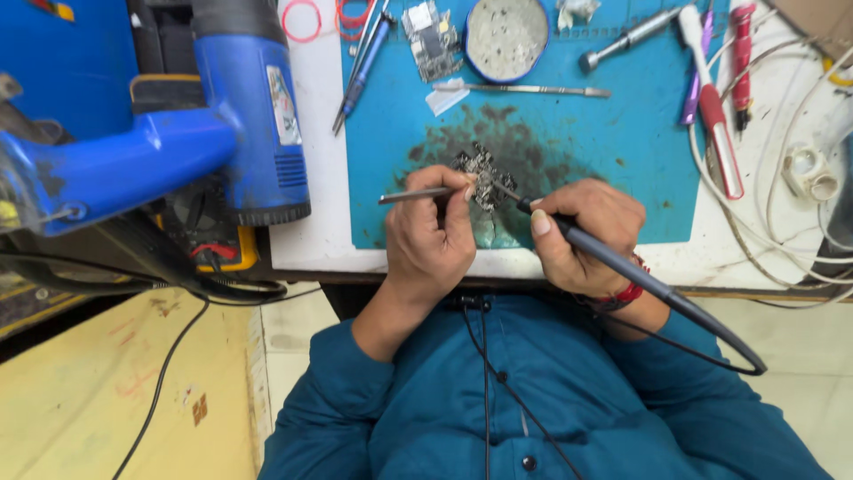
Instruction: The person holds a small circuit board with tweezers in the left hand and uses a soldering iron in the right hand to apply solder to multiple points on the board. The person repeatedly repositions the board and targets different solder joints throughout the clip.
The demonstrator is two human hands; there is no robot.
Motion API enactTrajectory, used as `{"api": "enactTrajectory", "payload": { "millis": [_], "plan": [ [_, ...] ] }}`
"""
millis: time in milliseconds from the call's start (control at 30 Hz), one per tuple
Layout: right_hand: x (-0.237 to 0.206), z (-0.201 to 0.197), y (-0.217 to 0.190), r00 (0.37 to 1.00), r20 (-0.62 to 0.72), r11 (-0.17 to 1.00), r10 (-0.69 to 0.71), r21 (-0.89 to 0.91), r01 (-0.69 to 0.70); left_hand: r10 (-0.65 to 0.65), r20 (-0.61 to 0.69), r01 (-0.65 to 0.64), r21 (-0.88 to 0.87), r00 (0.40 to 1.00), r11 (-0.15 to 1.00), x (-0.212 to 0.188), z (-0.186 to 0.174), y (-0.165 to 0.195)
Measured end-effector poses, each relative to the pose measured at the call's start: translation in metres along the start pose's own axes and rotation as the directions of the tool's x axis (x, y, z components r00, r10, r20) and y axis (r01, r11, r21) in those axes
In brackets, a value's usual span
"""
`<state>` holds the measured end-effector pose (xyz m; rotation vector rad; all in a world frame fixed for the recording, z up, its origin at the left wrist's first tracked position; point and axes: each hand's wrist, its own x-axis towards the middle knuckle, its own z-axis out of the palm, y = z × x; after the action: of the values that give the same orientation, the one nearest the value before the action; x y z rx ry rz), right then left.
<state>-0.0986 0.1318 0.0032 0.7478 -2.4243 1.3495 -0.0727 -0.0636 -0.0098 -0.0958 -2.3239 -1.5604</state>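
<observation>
A small dark circuit board piece (481, 169) lies on a stained blue work mat (569, 133). My left hand (431, 236) grips metal tweezers (413, 195), whose tips rest at the board. My right hand (582, 233) holds a grey soldering iron (622, 267) like a pen. Its tip touches the board from the right, and its cable loops back toward my body.
A blue hot air gun (178, 133) lies at the left. On the mat's far side are another circuit board (433, 40), a round tin (506, 36), tweezers (524, 89), a blue pen (364, 67) and a screwdriver (626, 37). Red-and-white tools (715, 116) and white cables (782, 222) sit at the right.
</observation>
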Motion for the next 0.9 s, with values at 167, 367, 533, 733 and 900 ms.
{"api": "enactTrajectory", "payload": {
  "millis": [167, 367, 533, 733, 900],
  "plan": [
    [-0.0009, 0.0003, -0.0002, 1.0, -0.001, 1.0, 0.006, 0.002, -0.006, -0.077, 0.023, 0.077, -0.004, 0.997, 0.997, 0.0003, -0.0005, 0.0003],
    [-0.0006, -0.0001, -0.0023, 1.0, 0.005, 1.0, 0.013, 0.009, -0.013, -0.101, 0.017, 0.102, -0.055, 0.995, 0.993, -0.0008, -0.0004, 0.0025],
    [-0.0001, 0.0, -0.0033, 1.0, 0.005, 1.0, 0.015, 0.005, -0.015, -0.071, 0.011, 0.071, -0.034, 0.997, 0.997, -0.0009, -0.0005, 0.0017],
    [0.0009, -0.0006, -0.0033, 1.0, 0.008, 1.0, 0.006, -0.003, -0.006, -0.074, 0.01, 0.075, -0.045, 0.997, 0.996, -0.0007, 0.0002, 0.0009],
    [0.0011, 0.0, -0.0029, 1.0, 0.014, 1.0, 0.005, 0.002, -0.006, -0.088, 0.014, 0.089, -0.05, 0.996, 0.995, -0.0016, 0.0006, -0.0001]
  ]
}}
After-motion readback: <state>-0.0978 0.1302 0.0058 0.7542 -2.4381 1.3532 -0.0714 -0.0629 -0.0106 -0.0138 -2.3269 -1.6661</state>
